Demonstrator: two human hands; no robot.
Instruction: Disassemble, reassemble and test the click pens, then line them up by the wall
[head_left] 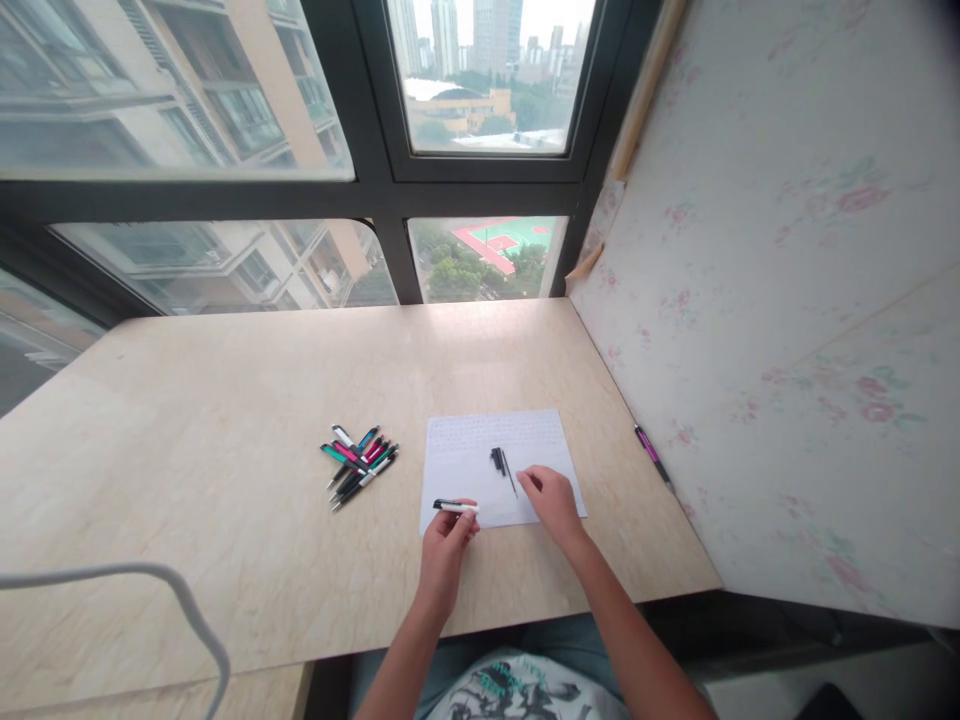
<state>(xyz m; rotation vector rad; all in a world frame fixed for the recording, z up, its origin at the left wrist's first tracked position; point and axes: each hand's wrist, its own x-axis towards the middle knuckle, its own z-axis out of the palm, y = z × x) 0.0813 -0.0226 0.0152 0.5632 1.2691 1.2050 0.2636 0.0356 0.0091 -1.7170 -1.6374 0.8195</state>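
A white sheet of paper [480, 450] lies on the pale wooden table [225, 500]. My left hand [446, 545] pinches a white pen barrel with a black tip [454, 506] over the sheet's near left corner. My right hand [553, 500] rests on the sheet's right part, fingers curled toward small black pen parts [501, 463] lying in the middle of the paper; whether it holds anything is hidden.
A pile of several coloured pens [360, 462] lies left of the sheet. A pink pen [652, 456] lies by the floral wall panel [787, 330] on the right. Windows stand behind the table. A white tube [150, 585] curves at the near left.
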